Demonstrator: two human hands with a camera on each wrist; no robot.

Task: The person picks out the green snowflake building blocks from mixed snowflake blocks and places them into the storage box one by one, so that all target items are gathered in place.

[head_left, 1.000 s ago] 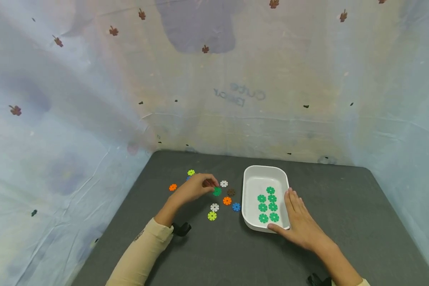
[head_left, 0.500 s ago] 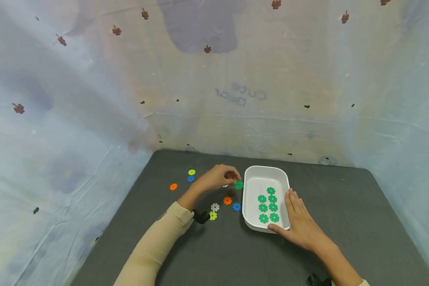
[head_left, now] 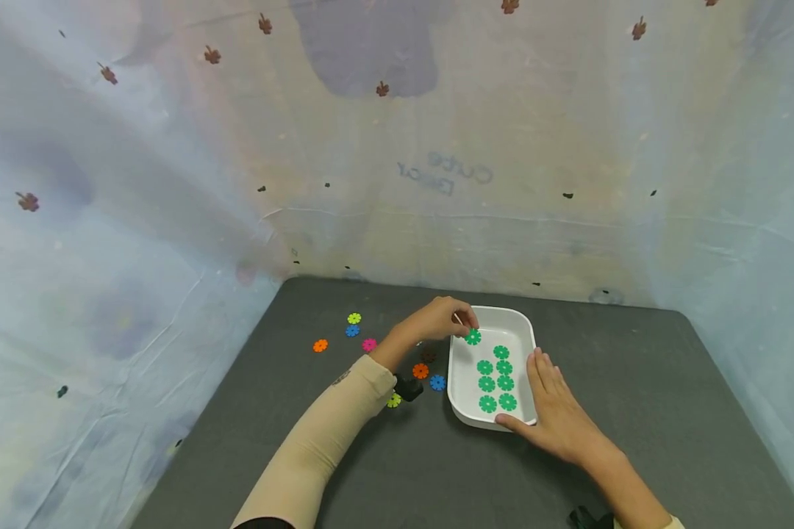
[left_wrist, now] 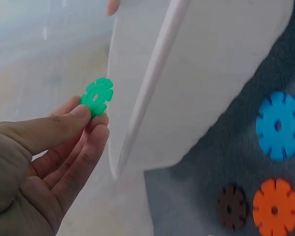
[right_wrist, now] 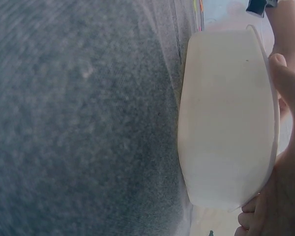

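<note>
Between its thumb and fingers my left hand (head_left: 440, 319) pinches a green notched plastic disc (head_left: 473, 336), held over the far left part of a white rectangular tub (head_left: 465, 378). In the left wrist view the same disc (left_wrist: 96, 96) sticks out past the thumb tip, beside the tub's rim. Several matching green discs (head_left: 486, 383) lie on the tub floor, mostly in two columns. My right hand (head_left: 562, 422) rests against the tub's right side with straight fingers, its thumb on the near rim. In the right wrist view the tub's outer wall (right_wrist: 226, 118) shows beside that hand.
On the dark grey table left of the tub lie loose discs: orange (head_left: 420, 371), blue (head_left: 437, 383), brown (head_left: 428, 355), pink (head_left: 369, 344) and others. The left forearm (head_left: 324, 441) partly covers some. A patterned sheet (head_left: 397, 147) hangs behind the table.
My left hand has carried the green disc rightward from among the loose discs to over the tub. A pink disc has come into view behind it. The right hand stays still.
</note>
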